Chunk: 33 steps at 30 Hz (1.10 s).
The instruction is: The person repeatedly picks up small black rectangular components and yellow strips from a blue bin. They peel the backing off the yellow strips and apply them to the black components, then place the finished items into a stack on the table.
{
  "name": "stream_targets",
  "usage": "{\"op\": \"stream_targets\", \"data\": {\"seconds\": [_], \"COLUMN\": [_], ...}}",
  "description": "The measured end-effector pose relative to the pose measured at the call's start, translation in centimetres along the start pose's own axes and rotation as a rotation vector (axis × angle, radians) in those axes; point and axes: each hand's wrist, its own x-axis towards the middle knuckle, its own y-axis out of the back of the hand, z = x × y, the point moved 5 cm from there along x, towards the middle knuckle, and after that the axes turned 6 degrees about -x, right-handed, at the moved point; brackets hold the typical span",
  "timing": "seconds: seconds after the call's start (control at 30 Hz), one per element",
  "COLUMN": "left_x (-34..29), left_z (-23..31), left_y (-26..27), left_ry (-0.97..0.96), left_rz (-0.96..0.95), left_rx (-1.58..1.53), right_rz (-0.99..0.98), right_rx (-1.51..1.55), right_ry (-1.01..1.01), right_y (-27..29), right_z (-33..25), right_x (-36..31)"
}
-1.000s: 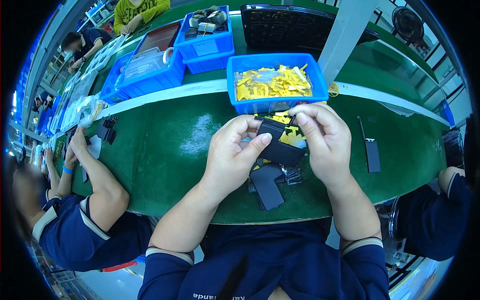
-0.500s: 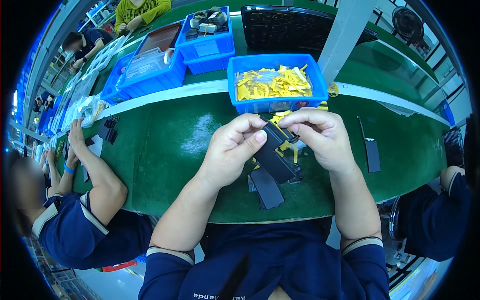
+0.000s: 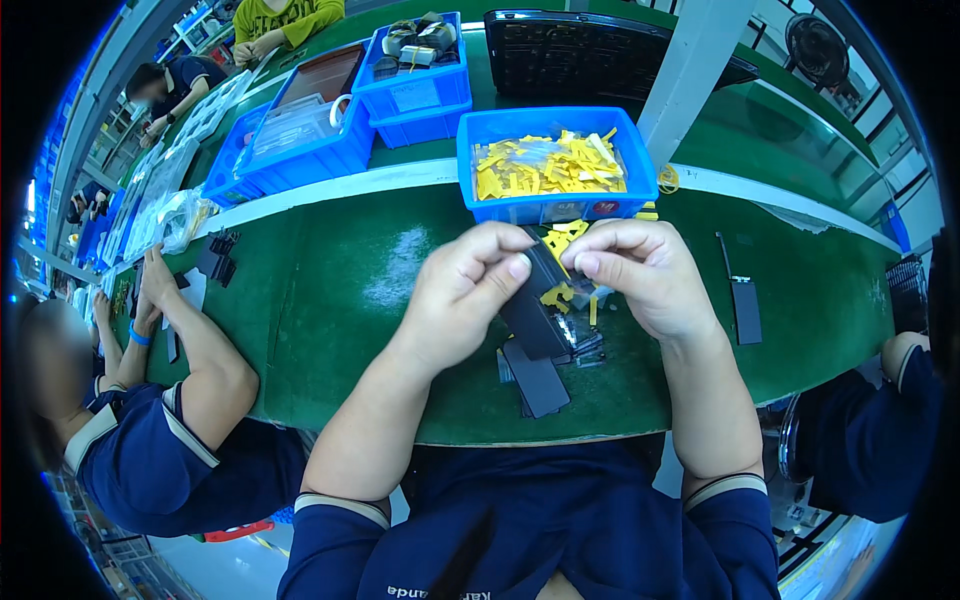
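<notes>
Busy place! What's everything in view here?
Flat worktop: one, green, centre.
Open plastic bin: one, blue, upper centre.
Small flat pieces: many, yellow, in and in front of that bin.
Other plastic bins: at least three, blue, upper left.
Large flat object: one, black, top centre.
Upright post: one, white, upper right.
Round fan: one, black, upper right.
Coworkers: at least four, mostly dark blue tops, both sides.
Loose rectangular panels: at least two, black, lower centre.
Lone rectangular panel: one, black, right.
Held rectangular panel: one, black, centre.
Left grip: one, bare, holding that panel.
Right grip: one, bare, beside it.
</notes>
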Motion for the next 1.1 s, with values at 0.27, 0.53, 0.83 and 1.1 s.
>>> {"op": "stream_targets", "data": {"seconds": [0.27,0.53,0.83,1.1], "left_x": [1.4,1.1,0.7,0.5], "left_z": [1.0,2.3,-1.6,-2.7], "left_y": [11.4,5.5,0.5,1.9], "left_ry": [0.22,-0.174,0.207,0.093], "left_rz": [0.504,0.31,0.002,-0.031], "left_rx": [0.963,0.782,-0.015,1.192], "right_rz": [0.161,0.268,0.252,0.372], "right_rx": [-0.179,-0.47,-0.534,-0.344], "right_ry": [-0.005,0.085,0.118,0.121], "right_y": [0.4,-0.4,-1.0,0.5], "right_z": [0.4,0.2,0.4,-0.5], "right_x": [0.2,0.0,-0.1,-0.2]}}
